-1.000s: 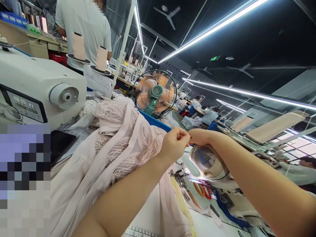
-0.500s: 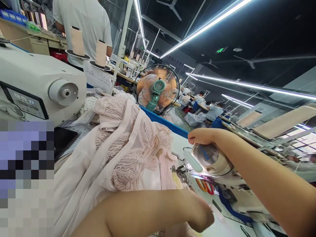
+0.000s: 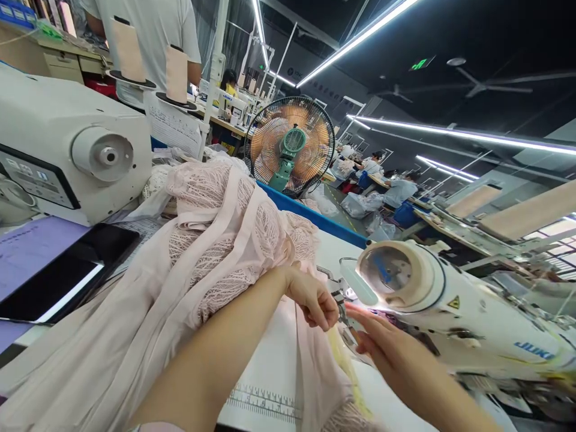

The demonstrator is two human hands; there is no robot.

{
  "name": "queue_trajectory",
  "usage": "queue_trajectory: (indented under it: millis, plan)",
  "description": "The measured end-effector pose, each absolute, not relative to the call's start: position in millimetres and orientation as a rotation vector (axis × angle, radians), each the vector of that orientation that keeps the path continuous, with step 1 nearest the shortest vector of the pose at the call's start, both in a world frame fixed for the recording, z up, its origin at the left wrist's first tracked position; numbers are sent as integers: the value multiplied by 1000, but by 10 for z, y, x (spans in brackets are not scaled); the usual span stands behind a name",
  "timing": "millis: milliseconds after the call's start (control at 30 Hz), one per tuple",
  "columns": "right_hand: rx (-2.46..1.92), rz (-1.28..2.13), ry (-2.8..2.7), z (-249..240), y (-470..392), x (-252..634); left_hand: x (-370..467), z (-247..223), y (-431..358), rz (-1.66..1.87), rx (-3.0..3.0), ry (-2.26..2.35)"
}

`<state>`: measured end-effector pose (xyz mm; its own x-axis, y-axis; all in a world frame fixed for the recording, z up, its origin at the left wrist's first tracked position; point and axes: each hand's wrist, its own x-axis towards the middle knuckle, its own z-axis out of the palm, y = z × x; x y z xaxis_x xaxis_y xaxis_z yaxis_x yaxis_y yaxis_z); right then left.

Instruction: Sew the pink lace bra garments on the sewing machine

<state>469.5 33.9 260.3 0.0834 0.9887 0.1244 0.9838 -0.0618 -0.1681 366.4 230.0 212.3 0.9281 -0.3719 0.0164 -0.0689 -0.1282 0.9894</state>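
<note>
My left hand (image 3: 315, 298) is curled, fingertips pinched together right beside the needle area (image 3: 341, 306) of the white sewing machine (image 3: 432, 300); whether it grips anything I cannot tell. My right hand (image 3: 375, 336) reaches in under the machine head with fingers stretched out flat, holding nothing. A pile of pale pink lace garments (image 3: 211, 240) lies over the table to my left, and a pink strip of the cloth (image 3: 310, 360) runs down under my left hand toward the needle.
A second white machine (image 3: 67, 150) stands at the far left with a dark tablet (image 3: 67, 276) beside it. An orange-bladed fan (image 3: 290, 144) sits behind the blue table edge. A person in a white shirt (image 3: 153, 30) stands behind thread cones. Other workers sit further back.
My right hand dropped from the top of the machine head to the needle area. My left hand came up from the table's front edge to the needle. The view tilted down.
</note>
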Motion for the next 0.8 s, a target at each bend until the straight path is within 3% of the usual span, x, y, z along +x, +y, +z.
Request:
queue_trajectory:
  millis: [100, 200, 433, 533, 800]
  plan:
    - [-1797, 449, -1855, 2072, 457, 4627, 3571, 2312, 2235, -231, 1570, -386]
    - [-1638, 514, -1869, 1846, 495, 4620, 3531, 2369, 2258, -126, 1483, -295]
    - [-1852, -33, -1808, 1850, 184, 4836, 3656, 2134, 2485, -78, 1681, -61]
    - [-1921, -343, -1960, 1883, 158, 4897, 3798, 2077, 2409, 135, 1821, 88]
    - [-2092, -672, -1978, 1932, 316, 4832, 4153, 1875, 2137, 637, 1989, 583]
